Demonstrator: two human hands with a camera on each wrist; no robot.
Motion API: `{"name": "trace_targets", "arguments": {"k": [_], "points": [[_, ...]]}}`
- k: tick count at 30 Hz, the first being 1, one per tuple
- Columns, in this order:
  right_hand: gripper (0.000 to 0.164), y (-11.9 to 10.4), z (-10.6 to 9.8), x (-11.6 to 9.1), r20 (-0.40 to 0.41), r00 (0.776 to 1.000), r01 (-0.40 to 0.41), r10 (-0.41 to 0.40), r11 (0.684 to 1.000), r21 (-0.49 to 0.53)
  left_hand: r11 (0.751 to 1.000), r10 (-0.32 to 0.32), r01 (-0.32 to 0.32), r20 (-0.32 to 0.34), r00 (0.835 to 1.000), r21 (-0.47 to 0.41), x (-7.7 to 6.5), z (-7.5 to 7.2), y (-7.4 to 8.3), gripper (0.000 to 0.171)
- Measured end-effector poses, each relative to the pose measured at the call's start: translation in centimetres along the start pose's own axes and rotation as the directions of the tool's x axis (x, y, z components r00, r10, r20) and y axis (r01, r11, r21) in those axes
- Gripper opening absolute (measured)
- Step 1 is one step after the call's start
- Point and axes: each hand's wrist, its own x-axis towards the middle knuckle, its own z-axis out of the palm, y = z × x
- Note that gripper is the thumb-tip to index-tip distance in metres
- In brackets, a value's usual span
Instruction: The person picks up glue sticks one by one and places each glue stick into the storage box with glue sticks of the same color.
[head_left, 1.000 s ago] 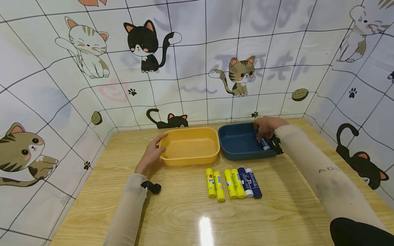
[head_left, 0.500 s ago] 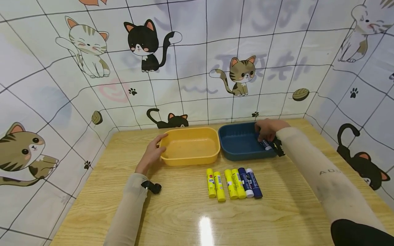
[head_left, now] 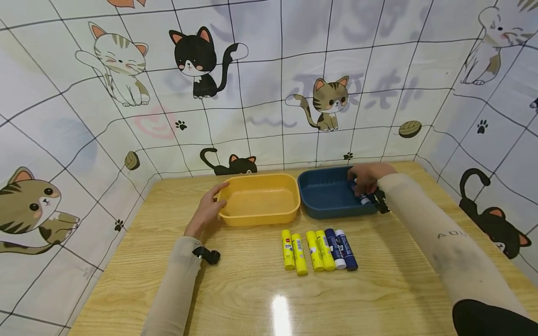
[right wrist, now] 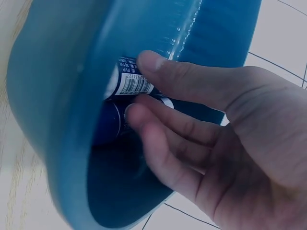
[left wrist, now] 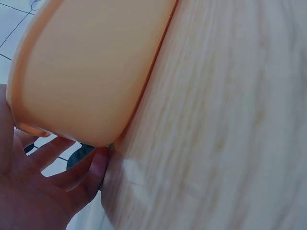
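My left hand (head_left: 207,210) grips the left end of a yellow plastic tray (head_left: 258,221); in the left wrist view its fingers (left wrist: 81,184) bend against the tray's outer end wall. At the right, my right hand (head_left: 364,178) reaches into a blue plastic tray (head_left: 325,213). Its thumb and fingers pinch a dark blue glue stick (right wrist: 134,84) with a white barcode label. Just beside that one lies another dark blue glue stick (right wrist: 108,125), partly hidden by the fingertips. In the head view the hand covers most of both sticks.
In front of the trays lie yellow glue sticks (head_left: 300,254) and dark blue glue sticks (head_left: 346,250), side by side on the wooden table (head_left: 235,289). A cat-print sheet (head_left: 269,102) stands close behind the trays and along both sides.
My right hand has shifted very slightly to the right inside the blue tray, and the glue stick under it has moved a little. The left hand and the row of glue sticks stay put.
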Motion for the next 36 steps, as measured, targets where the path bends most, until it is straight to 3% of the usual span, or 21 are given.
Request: {"name": "trace_targets", "arguments": {"k": [19,27,36], "points": [[0.062,0.2,-0.1,0.5,-0.086,0.996,-0.016,0.017,1.0,0.008,1.0,-0.007,0.007,-0.012,1.0,0.016,0.1,0.1,-0.2,0.064],[0.058,-0.5,-1.5,-1.3,-0.108,0.992,0.063,-0.063,0.998,-0.001,1.0,-0.007,0.007,-0.008,1.0,0.021,0.0,0.0,-0.3,0.065],[0.064,-1.4,-1.3,-4.6,-0.229,0.958,0.172,-0.171,0.985,-0.017,1.0,0.007,-0.007,-0.005,1.0,0.019,0.0,0.1,-0.2,0.063]]}}
